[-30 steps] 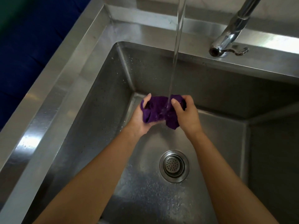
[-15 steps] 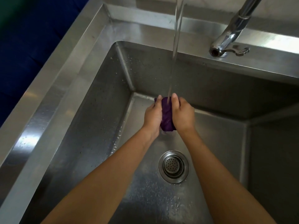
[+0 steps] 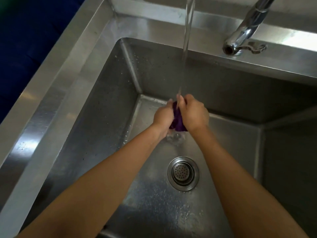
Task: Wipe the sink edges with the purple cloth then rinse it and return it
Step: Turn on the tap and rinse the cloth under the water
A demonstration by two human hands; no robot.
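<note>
Head view: left hand (image 3: 163,117) and right hand (image 3: 194,114) both clamped on bunched purple cloth (image 3: 177,120) under the water stream (image 3: 187,31) above the sink (image 3: 96,107) basin; risk: hard wringing sprays water over the rim.

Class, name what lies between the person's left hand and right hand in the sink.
In the head view, the purple cloth, bunched up, lies squeezed between the left hand and right hand, with the water stream landing on it.

Cloth (image 3: 178,121) in sink (image 3: 96,107), under stream (image 3: 187,31), drain (image 3: 183,173) before it, faucet (image 3: 246,32) behind
</note>
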